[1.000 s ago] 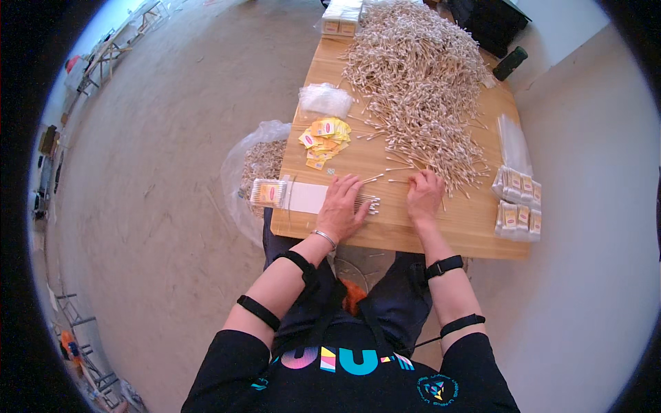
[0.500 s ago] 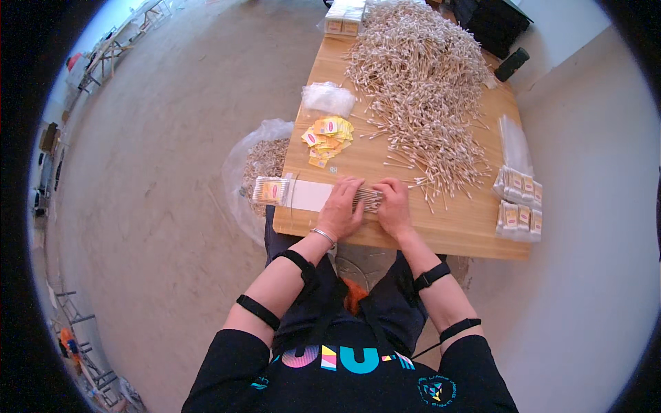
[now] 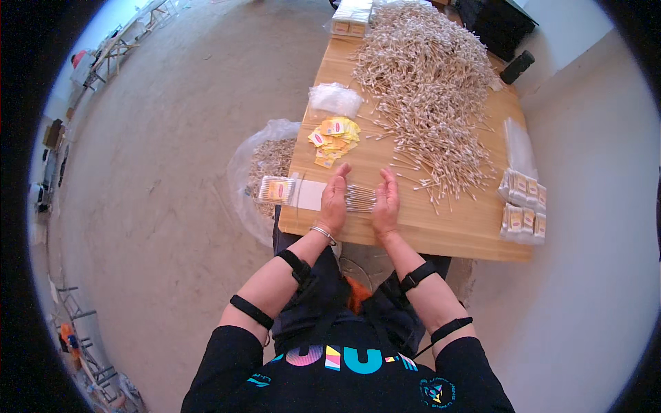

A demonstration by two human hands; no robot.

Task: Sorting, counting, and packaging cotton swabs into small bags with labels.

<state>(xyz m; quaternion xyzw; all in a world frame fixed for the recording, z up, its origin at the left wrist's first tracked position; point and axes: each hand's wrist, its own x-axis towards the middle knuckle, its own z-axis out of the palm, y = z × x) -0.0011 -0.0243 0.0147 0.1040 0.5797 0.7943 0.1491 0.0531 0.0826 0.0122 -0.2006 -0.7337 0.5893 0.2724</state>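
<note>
A small bundle of cotton swabs [image 3: 359, 198] lies flat on the wooden table [image 3: 454, 230] near its front edge. My left hand [image 3: 334, 198] and my right hand [image 3: 385, 202] stand upright on either side of it, palms facing each other, pressing against the bundle's ends. Fingers of both hands are straight. A large heap of loose cotton swabs [image 3: 427, 89] covers the far part of the table, well beyond my hands.
A filled clear swab packet [image 3: 277, 188] and a white card [image 3: 308, 195] lie left of my left hand. Yellow paper labels [image 3: 334, 138], a clear bag [image 3: 334, 99], stacked filled packets [image 3: 523, 203] at right. A plastic bag of swabs [image 3: 265, 165] sits on the floor.
My right hand came back from the loose swabs at the right and joined my left hand. Both hands went from lying over the swabs to standing upright on each side of the bundle.
</note>
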